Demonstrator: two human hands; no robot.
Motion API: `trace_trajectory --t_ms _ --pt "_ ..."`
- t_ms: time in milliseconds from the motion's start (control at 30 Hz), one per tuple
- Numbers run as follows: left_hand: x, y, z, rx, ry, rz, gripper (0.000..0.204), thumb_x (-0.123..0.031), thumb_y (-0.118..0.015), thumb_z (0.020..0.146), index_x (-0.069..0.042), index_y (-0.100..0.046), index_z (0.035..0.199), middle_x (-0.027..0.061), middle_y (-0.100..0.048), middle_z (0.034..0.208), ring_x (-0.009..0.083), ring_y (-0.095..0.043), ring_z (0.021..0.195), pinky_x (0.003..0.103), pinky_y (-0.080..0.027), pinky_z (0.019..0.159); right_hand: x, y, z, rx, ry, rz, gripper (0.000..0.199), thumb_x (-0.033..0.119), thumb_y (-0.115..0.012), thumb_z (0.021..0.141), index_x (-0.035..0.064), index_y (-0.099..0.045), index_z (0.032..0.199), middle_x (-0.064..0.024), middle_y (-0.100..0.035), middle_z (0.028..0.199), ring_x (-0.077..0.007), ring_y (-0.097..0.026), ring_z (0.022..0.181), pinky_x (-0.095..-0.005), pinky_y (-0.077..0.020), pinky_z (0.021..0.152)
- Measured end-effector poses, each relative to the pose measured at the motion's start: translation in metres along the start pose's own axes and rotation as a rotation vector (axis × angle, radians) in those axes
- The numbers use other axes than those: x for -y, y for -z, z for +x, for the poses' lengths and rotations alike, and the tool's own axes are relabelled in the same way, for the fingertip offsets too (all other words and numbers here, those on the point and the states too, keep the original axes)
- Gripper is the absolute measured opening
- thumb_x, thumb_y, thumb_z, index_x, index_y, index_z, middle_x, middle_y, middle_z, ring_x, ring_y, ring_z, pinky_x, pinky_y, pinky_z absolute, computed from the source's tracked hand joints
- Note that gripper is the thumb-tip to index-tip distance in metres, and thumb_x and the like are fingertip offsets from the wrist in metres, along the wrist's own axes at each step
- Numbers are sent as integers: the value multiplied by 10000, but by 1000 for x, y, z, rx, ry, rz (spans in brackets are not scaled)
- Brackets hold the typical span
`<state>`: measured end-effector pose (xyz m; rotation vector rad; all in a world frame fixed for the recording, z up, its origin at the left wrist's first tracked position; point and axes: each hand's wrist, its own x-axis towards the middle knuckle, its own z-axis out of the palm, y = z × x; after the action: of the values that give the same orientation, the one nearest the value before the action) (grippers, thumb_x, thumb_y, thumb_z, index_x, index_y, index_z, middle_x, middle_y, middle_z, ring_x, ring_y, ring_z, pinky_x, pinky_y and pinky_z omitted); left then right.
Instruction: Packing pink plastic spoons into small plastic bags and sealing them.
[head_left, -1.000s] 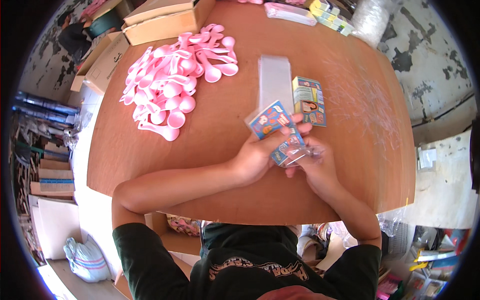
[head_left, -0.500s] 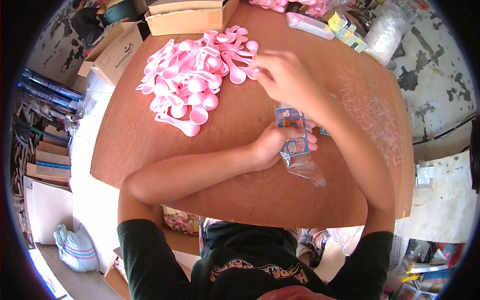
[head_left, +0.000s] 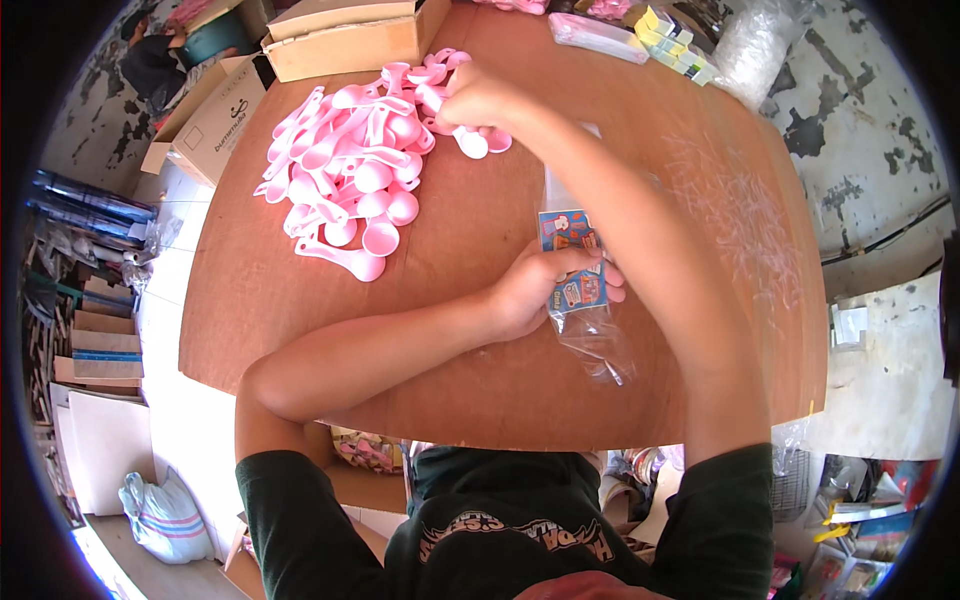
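Note:
My left hand (head_left: 535, 288) is closed on a clear plastic bag (head_left: 598, 348) with a blue printed card (head_left: 572, 262), thumb lying across the card's front. The bag hangs out below the card, and a clear part of it extends above. My right arm reaches across to the right edge of a heap of pink spoons (head_left: 345, 150). There my right hand (head_left: 480, 98) has its fingers curled down among the spoons; what they grip, if anything, is hidden. Two round spoon bowls (head_left: 471, 142) show just below that hand.
Thin clear strips (head_left: 740, 220) lie scattered on the right of the wooden table (head_left: 450, 390). A cardboard box (head_left: 345, 45) stands at the back left. Along the back right are a flat plastic pack (head_left: 598, 38), small yellow-and-white boxes (head_left: 675, 45) and a clear plastic roll (head_left: 752, 55).
My right hand has moved left and away from me, onto the spoons' right edge, and its fingers have curled down. My left hand keeps its hold on the bag. The view has shifted slightly.

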<state>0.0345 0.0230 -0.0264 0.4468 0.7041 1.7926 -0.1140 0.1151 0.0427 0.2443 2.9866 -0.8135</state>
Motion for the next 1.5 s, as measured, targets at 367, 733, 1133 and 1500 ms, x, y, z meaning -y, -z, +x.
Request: trace_trajectory --t_ms 367,733,1133,1500 --pt "-14 2 -6 -168 -15 -135 354 -238 -508 895 -19 -482 1173 156 -631 940 275 -649 892 398 -508 841 -79 93 -187 -226 -80 849 270 245 -651 849 29 -593 1000 -44 -578 716 -107 -558 517 -240 -470 457" --pt "-20 0 4 -359 -234 -124 341 -291 -434 962 -26 -456 1176 153 -622 958 277 -632 944 443 -505 883 -125 29 -322 -13 -463 1326 228 105 -554 883 37 -527 1099 -160 -657 950 -183 -673 730 -315 -563 652" --pt "-14 -7 2 -236 -288 -90 557 -500 -438 937 -33 -409 1240 140 -596 1032 266 -609 1006 438 -488 927 -90 8 -298 -16 -331 1071 183 127 -555 919 5 -638 1025 -60 -634 894 -126 -621 733 -277 -543 660" --pt "-11 -17 -3 -223 -356 103 617 -543 -436 918 -32 -386 1261 133 -581 1067 259 -595 1036 432 -490 929 -75 -7 -271 -9 -336 1025 226 214 -645 876 -4 -649 935 -38 -609 827 -91 -574 671 -252 -513 579"
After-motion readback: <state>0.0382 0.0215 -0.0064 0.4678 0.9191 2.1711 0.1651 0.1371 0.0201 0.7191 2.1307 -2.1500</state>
